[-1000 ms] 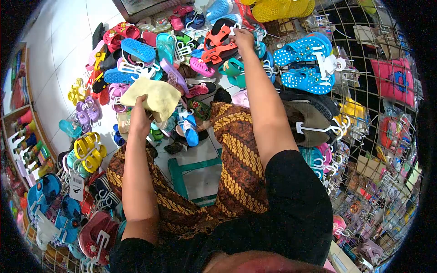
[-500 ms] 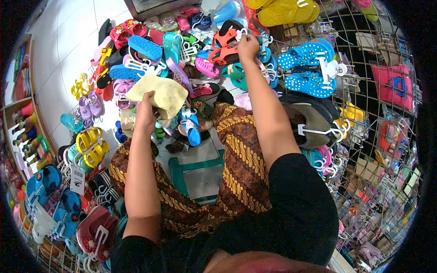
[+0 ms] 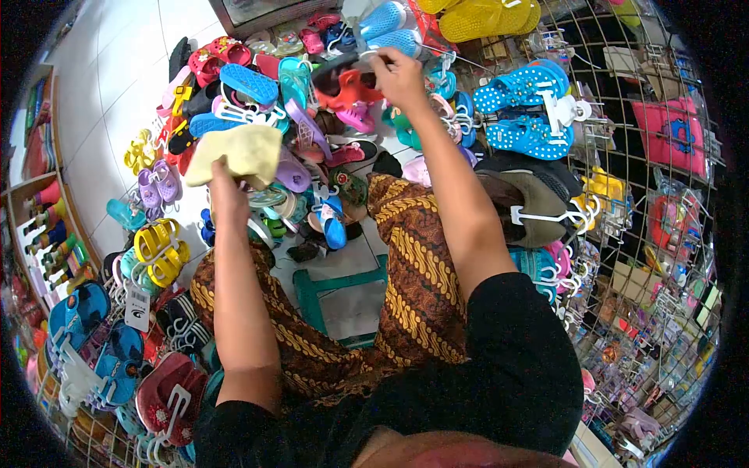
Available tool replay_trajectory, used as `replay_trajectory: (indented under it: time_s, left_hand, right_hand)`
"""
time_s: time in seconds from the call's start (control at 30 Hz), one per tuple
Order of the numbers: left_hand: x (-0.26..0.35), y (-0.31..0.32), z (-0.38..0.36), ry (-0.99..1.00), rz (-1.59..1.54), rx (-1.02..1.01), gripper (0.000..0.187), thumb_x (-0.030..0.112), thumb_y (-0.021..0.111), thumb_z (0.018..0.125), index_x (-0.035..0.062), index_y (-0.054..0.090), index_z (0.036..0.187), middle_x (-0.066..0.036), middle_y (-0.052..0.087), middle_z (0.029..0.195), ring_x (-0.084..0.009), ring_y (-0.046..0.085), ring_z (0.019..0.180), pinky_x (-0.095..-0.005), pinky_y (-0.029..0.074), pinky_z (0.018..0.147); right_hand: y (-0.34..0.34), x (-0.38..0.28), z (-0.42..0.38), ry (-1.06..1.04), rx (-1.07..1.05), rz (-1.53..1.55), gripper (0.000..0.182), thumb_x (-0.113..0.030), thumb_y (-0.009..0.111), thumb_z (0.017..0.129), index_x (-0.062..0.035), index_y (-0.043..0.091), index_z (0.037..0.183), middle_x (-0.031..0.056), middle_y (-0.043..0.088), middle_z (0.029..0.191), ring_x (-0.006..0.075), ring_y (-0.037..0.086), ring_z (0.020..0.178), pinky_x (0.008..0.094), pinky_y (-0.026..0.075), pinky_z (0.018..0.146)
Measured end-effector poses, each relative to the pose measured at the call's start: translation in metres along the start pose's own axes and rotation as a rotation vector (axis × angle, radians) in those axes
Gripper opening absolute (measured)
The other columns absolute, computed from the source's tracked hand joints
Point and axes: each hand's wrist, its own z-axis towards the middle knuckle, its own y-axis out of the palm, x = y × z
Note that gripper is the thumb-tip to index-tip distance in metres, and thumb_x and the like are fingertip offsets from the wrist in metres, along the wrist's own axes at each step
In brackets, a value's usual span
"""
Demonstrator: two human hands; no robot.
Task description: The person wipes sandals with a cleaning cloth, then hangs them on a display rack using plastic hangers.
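A pale yellow cloth is gripped in my left hand, held over the heap of footwear. My right hand pinches the white hanger of a pair of red and black sandals. These sandals hang to the left of that hand, smeared by motion. Below the cloth lie a purple clog and a blue and white sandal. Blue slippers rest on the pile between the cloth and the back of the heap.
A wire grid rack on the right carries blue dotted sandals and packaged goods. Yellow sandals and maroon slippers hang at the left. A green stool stands between my knees on the tiled floor.
My right hand has moved left, lifting the red and black sandals off the heap and swinging them left. My left hand has shifted left with the cloth.
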Motion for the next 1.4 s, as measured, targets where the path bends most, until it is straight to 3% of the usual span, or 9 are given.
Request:
replay_trajectory:
  time_s: [0.07, 0.27, 0.53, 0.67, 0.83, 0.93, 1.1, 1.2, 1.4]
  left_hand:
    - [0.012, -0.009, 0.004, 0.093, -0.107, -0.039, 0.040, 0.034, 0.051, 0.089, 0.0038, 0.053, 0.115, -0.007, 0.061, 0.104, -0.0189, 0.057, 0.092, -0.0354, 0.043, 0.078]
    - [0.021, -0.002, -0.001, 0.072, -0.199, -0.304, 0.043, 0.036, 0.050, 0.090, 0.0035, 0.051, 0.119, -0.011, 0.060, 0.107, -0.0254, 0.059, 0.095, -0.0392, 0.048, 0.080]
    - [-0.014, 0.015, -0.026, -0.168, -0.445, -0.735, 0.047, 0.037, 0.050, 0.091, 0.0035, 0.049, 0.123, -0.012, 0.058, 0.111, -0.0276, 0.059, 0.098, -0.0407, 0.049, 0.081]
    - [-0.037, 0.016, -0.035, -0.241, -0.527, -0.780, 0.046, 0.037, 0.050, 0.091, 0.0035, 0.048, 0.123, -0.012, 0.058, 0.111, -0.0276, 0.059, 0.099, -0.0407, 0.049, 0.081]
    - [-0.064, 0.013, -0.039, -0.318, -0.558, -0.775, 0.046, 0.037, 0.050, 0.091, 0.0035, 0.048, 0.123, -0.012, 0.058, 0.112, -0.0276, 0.058, 0.099, -0.0407, 0.049, 0.082]
    - [-0.069, 0.009, -0.032, -0.330, -0.557, -0.756, 0.046, 0.036, 0.050, 0.091, 0.0035, 0.048, 0.123, -0.012, 0.057, 0.112, -0.0276, 0.058, 0.099, -0.0407, 0.049, 0.082]
    - [-0.072, 0.007, -0.022, -0.340, -0.546, -0.717, 0.046, 0.036, 0.049, 0.091, 0.0035, 0.048, 0.124, -0.012, 0.057, 0.113, -0.0276, 0.058, 0.100, -0.0407, 0.048, 0.082]
    - [-0.072, 0.009, -0.020, -0.344, -0.524, -0.701, 0.046, 0.036, 0.049, 0.092, 0.0035, 0.048, 0.124, -0.012, 0.057, 0.113, -0.0276, 0.058, 0.100, -0.0407, 0.048, 0.083]
    - [-0.074, 0.011, -0.021, -0.361, -0.499, -0.688, 0.046, 0.036, 0.049, 0.092, 0.0036, 0.048, 0.124, -0.012, 0.057, 0.114, -0.0276, 0.058, 0.101, -0.0407, 0.048, 0.083]
  right_hand:
    - [-0.008, -0.051, -0.009, 0.095, -0.150, 0.047, 0.020, -0.025, 0.064, 0.080, -0.0065, 0.070, 0.086, 0.0148, 0.066, 0.072, 0.0253, 0.065, 0.060, 0.0346, 0.050, 0.058]
    - [-0.002, -0.187, -0.043, -0.333, -0.308, -0.183, 0.021, -0.025, 0.063, 0.070, -0.0046, 0.068, 0.068, 0.0156, 0.062, 0.062, 0.0287, 0.062, 0.054, 0.0350, 0.050, 0.052]
    - [0.047, -0.237, -0.046, -0.052, -0.637, -0.221, 0.028, -0.026, 0.056, 0.071, -0.0007, 0.067, 0.066, 0.0209, 0.062, 0.064, 0.0379, 0.062, 0.060, 0.0460, 0.051, 0.066]
    - [0.027, -0.217, -0.026, 0.137, -0.858, -0.045, 0.028, -0.028, 0.059, 0.082, -0.0038, 0.071, 0.088, 0.0115, 0.069, 0.072, 0.0184, 0.063, 0.057, 0.0346, 0.050, 0.056]
    - [-0.024, -0.091, 0.016, 0.445, -0.062, 0.129, 0.027, -0.027, 0.059, 0.088, -0.0051, 0.069, 0.099, 0.0050, 0.065, 0.081, 0.0089, 0.054, 0.061, 0.0228, 0.042, 0.053]
    - [-0.063, 0.029, 0.026, 0.713, 0.317, 0.731, 0.029, -0.026, 0.056, 0.090, -0.0008, 0.060, 0.104, 0.0035, 0.058, 0.079, 0.0132, 0.054, 0.065, 0.0266, 0.040, 0.053]
    - [-0.091, 0.123, 0.029, 0.784, 0.671, 0.717, 0.046, -0.030, 0.046, 0.097, 0.0004, 0.038, 0.131, 0.0169, 0.049, 0.123, 0.0263, 0.051, 0.113, 0.0423, 0.045, 0.091]
    - [-0.097, 0.133, 0.035, 0.603, 0.564, 1.032, 0.048, -0.029, 0.040, 0.100, 0.0025, 0.030, 0.135, 0.0180, 0.037, 0.136, 0.0303, 0.040, 0.127, 0.0461, 0.037, 0.104]
    - [-0.090, 0.141, 0.043, 0.679, 0.830, 0.904, 0.029, -0.015, 0.035, 0.098, -0.0086, 0.032, 0.126, 0.0147, 0.047, 0.119, 0.0324, 0.051, 0.105, 0.0506, 0.049, 0.085]
